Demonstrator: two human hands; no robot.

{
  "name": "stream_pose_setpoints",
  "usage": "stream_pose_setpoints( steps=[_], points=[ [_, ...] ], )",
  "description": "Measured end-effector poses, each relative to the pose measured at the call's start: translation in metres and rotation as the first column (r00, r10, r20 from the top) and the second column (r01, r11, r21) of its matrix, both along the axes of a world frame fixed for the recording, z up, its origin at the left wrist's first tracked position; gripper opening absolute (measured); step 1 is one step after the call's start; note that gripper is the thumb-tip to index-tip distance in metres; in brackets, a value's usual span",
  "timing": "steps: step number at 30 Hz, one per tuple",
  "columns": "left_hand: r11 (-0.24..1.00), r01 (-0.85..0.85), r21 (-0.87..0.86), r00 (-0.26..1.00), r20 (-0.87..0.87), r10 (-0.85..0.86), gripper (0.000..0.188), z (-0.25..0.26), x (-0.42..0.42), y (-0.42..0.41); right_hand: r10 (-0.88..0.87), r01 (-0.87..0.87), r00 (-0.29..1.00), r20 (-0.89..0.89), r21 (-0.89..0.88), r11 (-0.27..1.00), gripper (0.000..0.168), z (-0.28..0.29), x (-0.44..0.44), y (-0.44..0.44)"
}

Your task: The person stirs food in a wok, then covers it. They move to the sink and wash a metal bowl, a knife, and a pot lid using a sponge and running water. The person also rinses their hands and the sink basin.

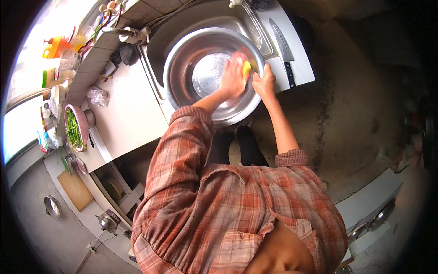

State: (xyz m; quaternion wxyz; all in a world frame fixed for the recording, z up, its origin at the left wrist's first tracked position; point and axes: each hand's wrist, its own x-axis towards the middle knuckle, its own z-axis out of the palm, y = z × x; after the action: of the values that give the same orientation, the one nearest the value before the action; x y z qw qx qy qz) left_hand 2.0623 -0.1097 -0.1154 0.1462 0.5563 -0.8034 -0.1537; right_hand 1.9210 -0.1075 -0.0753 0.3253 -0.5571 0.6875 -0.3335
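A wide stainless steel basin (205, 82) lies over the front of a metal sink (191, 19), its near rim jutting out past the counter above my legs. Inside it, my left hand (234, 77), blurred by motion, presses a yellow sponge (246, 68) to the right inner wall. The palm and fingers hide most of the sponge. My right hand (265, 81) grips the basin's right rim, thumb on the inner side. Whitish spots or drops show on the basin's bottom.
A kitchen knife (283, 48) lies on the counter right of the sink. A faucet (125, 32) stands at the sink's left. Farther left are a plastic bag (98, 96), a pink colander (80, 125) of green beans, and a windowsill with bottles.
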Motion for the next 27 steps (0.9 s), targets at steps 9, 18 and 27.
stream_pose_setpoints(
  steps=[9, 18, 27],
  points=[
    [0.999, -0.044, 0.005, 0.979, 0.198, 0.042, 0.065, 0.011, 0.084, -0.022, 0.007, -0.006, 1.0, 0.018, -0.007, 1.0, 0.026, 0.001, -0.002, 0.003],
    [0.705, 0.376, 0.602, 0.925, -0.291, -0.244, 0.06, 0.029, 0.021, 0.056, -0.138, 0.137, 0.99, 0.027, 0.025, 0.99, 0.025, 0.006, -0.004, 0.008],
    [0.975, -0.223, 0.015, 0.97, 0.103, 0.22, 0.062, 0.008, 0.089, -0.018, -0.066, 0.066, 0.998, 0.008, -0.03, 0.997, 0.045, 0.0, -0.003, 0.011]
  ],
)
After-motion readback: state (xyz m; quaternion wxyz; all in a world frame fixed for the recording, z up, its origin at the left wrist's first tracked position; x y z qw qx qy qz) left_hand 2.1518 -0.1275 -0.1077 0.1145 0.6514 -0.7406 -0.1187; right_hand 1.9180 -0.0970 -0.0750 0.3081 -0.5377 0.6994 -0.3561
